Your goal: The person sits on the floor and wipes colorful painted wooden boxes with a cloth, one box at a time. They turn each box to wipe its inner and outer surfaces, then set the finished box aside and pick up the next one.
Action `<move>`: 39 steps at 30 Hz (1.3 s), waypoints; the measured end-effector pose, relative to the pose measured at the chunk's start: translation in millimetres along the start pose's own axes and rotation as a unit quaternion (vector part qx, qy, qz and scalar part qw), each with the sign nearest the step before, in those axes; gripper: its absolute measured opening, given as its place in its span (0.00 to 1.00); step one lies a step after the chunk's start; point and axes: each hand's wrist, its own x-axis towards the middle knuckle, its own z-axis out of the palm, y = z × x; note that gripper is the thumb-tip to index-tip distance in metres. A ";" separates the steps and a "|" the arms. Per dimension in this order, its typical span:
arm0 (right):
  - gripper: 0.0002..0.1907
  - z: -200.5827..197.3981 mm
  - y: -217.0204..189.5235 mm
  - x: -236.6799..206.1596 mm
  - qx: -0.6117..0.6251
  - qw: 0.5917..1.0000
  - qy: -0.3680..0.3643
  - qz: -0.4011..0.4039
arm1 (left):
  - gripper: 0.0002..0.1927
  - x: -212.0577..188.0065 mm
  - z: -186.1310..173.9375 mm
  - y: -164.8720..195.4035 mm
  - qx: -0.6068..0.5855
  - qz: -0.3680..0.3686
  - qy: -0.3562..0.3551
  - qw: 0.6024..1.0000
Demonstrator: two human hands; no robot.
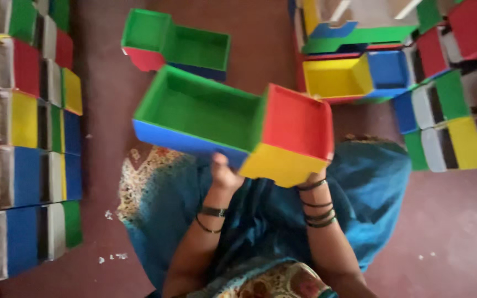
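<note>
Box point(233, 124), long axis 10-to-4 o'clock, sits above both hands; left hand point(224, 174) and right hand point(313, 177) apparently pressed beneath it.

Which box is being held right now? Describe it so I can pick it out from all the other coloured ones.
Start at the blue cloth over the person's lap in the middle of the dark red floor. Just above it, the left hand and right hand hold up the two-compartment box from underneath. Unlike the boxes on the floor, it is lifted and tilted, with a green-lined compartment beside a smaller red-lined one, blue and yellow outside.
</note>
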 end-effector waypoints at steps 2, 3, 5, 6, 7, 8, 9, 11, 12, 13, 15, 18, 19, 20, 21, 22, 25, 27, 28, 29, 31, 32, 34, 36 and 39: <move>0.27 3.0 -56.7 2.8 -0.074 0.993 0.045 -0.077 | 0.43 8.9 46.8 7.0 -0.114 0.041 0.016 0.993; 0.25 5.9 -82.4 4.4 -0.363 0.912 0.053 -0.186 | 0.45 14.1 71.1 12.2 -0.150 0.066 0.017 0.986; 0.22 13.3 -123.0 3.1 -0.001 0.990 0.084 -0.115 | 0.47 16.7 118.2 19.5 -0.120 0.123 0.029 0.985; 0.20 11.6 -139.4 -1.7 0.182 0.977 0.094 -0.067 | 0.47 14.8 138.5 21.4 -0.105 0.150 0.039 0.982; 0.20 7.3 -152.6 -9.4 0.068 0.986 0.097 -0.114 | 0.46 10.7 156.1 21.8 -0.090 0.174 0.049 0.979; 0.20 -0.4 -163.1 -20.7 -0.048 0.981 0.099 -0.159 | 0.46 4.6 171.1 19.2 -0.096 0.191 0.060 0.975; 0.21 -9.5 -170.6 -32.6 -0.164 0.961 0.099 -0.199 | 0.46 -2.0 183.3 14.6 -0.103 0.206 0.072 0.970; 0.22 -21.7 -174.9 -56.1 -0.249 0.937 0.112 -0.217 | 0.46 -13.3 196.7 4.2 -0.116 0.212 0.081 0.967; 0.22 -29.5 -175.4 -66.7 -0.290 0.922 0.117 -0.226 | 0.46 -17.8 199.6 -2.1 -0.123 0.204 0.076 0.968; 0.22 -36.8 -175.4 -76.6 -0.298 0.921 0.103 -0.231 | 0.46 -22.5 199.7 -8.4 -0.129 0.198 0.073 0.969; 0.21 -47.9 -175.3 -94.9 -0.310 0.917 0.076 -0.240 | 0.46 -32.0 195.7 -21.0 -0.141 0.191 0.080 0.968; 0.23 -55.6 -177.4 -128.5 -0.299 0.925 0.027 -0.232 | 0.46 -43.1 184.2 -35.6 -0.212 0.154 0.010 0.965; 0.23 -56.8 -177.3 -139.1 -0.298 0.919 0.021 -0.258 | 0.46 -46.2 180.2 -38.9 -0.245 0.136 -0.027 0.959; 0.23 -55.9 -176.2 -149.7 -0.298 0.912 0.015 -0.284 | 0.46 -48.6 177.2 -41.9 -0.244 0.133 0.007 0.961; 0.23 -57.7 -175.2 -158.6 -0.297 0.903 0.008 -0.309 | 0.46 -50.6 174.8 -43.6 -0.243 0.131 0.040 0.960; 0.22 -63.2 -175.6 -166.6 -0.286 0.902 -0.013 -0.324 | 0.45 -52.7 173.6 -44.9 -0.241 0.129 0.074 0.959; 0.22 -78.6 -172.9 -177.3 -0.213 0.912 -0.027 -0.350 | 0.44 -58.6 176.6 -45.1 -0.239 0.142 -0.082 0.957; 0.22 -89.2 -169.0 -168.2 -0.111 0.933 0.030 -0.340 | 0.46 -61.8 183.5 -45.4 -0.237 0.137 -0.017 0.962; 0.22 -93.4 -169.7 -169.6 -0.151 0.942 0.094 -0.284 | 0.47 -63.5 187.8 -46.8 -0.236 0.134 0.017 0.962; 0.23 -97.3 -169.9 -168.8 -0.189 0.942 0.158 -0.227 | 0.47 -65.5 192.1 -49.0 -0.236 0.130 0.040 0.962; 0.25 -104.8 -166.1 -155.8 -0.124 0.971 0.112 -0.172 | 0.46 -67.2 199.1 -56.3 -0.239 0.124 0.083 0.959; 0.26 -106.9 -165.1 -153.9 -0.092 0.981 0.087 -0.144 | 0.43 -69.1 201.4 -62.0 -0.228 0.135 0.068 0.962; 0.27 -110.1 -162.9 -154.3 -0.161 0.980 0.043 -0.107 | 0.38 -69.9 201.5 -73.7 -0.206 0.161 0.040 0.964; 0.27 -111.6 -161.9 -160.1 -0.187 0.979 0.032 -0.074 | 0.36 -66.5 194.9 -82.6 -0.218 0.127 0.072 0.965; 0.29 -109.4 -164.6 -170.4 -0.153 0.981 0.070 -0.098 | 0.33 -59.8 179.4 -90.9 -0.145 0.159 0.112 0.970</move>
